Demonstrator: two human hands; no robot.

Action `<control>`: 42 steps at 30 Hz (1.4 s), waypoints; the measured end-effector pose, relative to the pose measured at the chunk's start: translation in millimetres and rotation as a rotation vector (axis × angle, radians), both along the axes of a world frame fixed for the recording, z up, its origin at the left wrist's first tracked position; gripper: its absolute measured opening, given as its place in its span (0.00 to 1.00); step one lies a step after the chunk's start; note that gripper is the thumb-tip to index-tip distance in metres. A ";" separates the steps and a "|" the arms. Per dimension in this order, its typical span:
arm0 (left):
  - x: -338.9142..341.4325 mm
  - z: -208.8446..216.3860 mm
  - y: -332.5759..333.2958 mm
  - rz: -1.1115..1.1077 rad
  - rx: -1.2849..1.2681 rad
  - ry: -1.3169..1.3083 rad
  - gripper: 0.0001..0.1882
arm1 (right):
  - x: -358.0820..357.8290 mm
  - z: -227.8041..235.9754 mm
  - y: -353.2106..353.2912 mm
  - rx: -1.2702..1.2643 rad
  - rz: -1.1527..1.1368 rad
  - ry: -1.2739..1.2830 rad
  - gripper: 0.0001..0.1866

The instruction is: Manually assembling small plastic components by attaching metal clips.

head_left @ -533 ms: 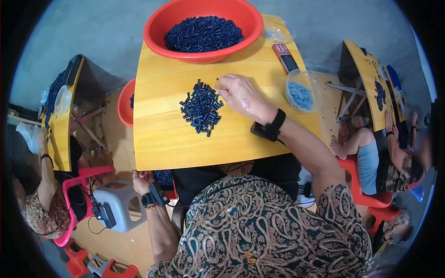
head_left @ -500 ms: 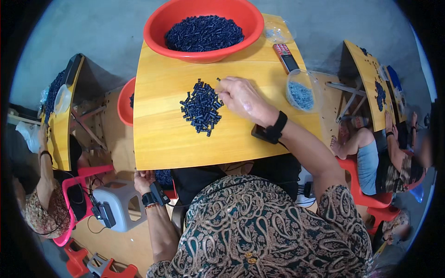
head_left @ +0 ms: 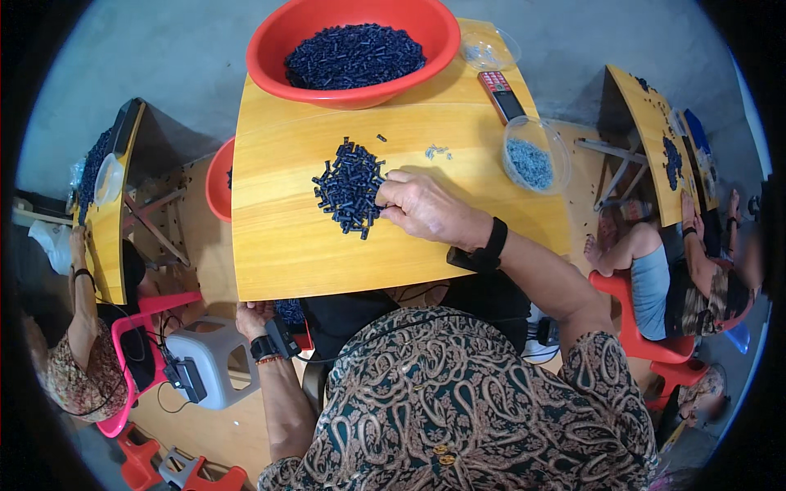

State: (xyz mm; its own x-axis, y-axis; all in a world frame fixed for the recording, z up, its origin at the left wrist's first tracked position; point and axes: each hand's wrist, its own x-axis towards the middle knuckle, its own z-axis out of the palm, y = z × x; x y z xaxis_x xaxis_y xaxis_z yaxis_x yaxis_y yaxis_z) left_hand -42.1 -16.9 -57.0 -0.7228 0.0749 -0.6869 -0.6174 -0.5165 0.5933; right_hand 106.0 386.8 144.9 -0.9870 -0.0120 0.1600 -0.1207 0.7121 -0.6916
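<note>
My right hand [head_left: 430, 208] rests at the right edge of a loose pile of short dark blue tube-shaped pieces [head_left: 348, 188] on the yellow table. Its thumb and forefinger are pinched together; whatever lies between them is hidden. One dark piece [head_left: 381, 137] lies apart, just above the pile. A few small pale bits [head_left: 438, 152] are scattered beyond my knuckles. Down by the near left corner of the table is my left hand [head_left: 255, 317], its fingers partly covered by the table edge, beside a container of dark pieces [head_left: 290, 311] below the tabletop.
A large red basin [head_left: 352, 98] of dark pieces stands at the far side. Along the right are a clear tub [head_left: 534, 162] of small pale parts, a red-and-black phone [head_left: 501, 96] and a clear dish [head_left: 490, 51]. Other people sit at tables on both sides.
My right hand has moved down from above the pile to its right edge. The single dark piece and the pale bits now show uncovered. My left hand stays put.
</note>
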 end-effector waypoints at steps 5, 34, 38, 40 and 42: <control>-0.5 -2.9 -14.6 0.157 -0.085 0.271 0.10 | 2.6 -8.6 3.8 0.050 -0.023 0.039 0.02; 95.5 185.7 174.5 -0.478 -0.142 0.792 0.07 | 28.2 -6.1 -10.6 -0.530 -0.253 0.024 0.05; 107.9 187.0 205.0 -0.598 -0.029 0.755 0.07 | 40.8 -2.0 -32.6 -0.865 -0.285 -0.078 0.04; 110.9 188.7 216.6 -0.640 0.056 0.748 0.07 | 49.3 -4.1 -39.4 -0.925 -0.296 -0.059 0.04; 112.8 184.9 223.2 -0.661 0.081 0.754 0.05 | 57.7 -3.6 -37.8 -0.875 -0.310 -0.083 0.04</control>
State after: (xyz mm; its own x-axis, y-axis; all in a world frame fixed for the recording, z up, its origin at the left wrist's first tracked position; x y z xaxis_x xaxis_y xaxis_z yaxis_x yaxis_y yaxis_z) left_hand 70.7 206.3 127.9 -0.7633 0.6447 -0.0419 -0.2724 -0.2623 0.9258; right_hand 163.7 349.0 141.3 -0.9346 0.3456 -0.0841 0.0618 -0.0750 -0.9953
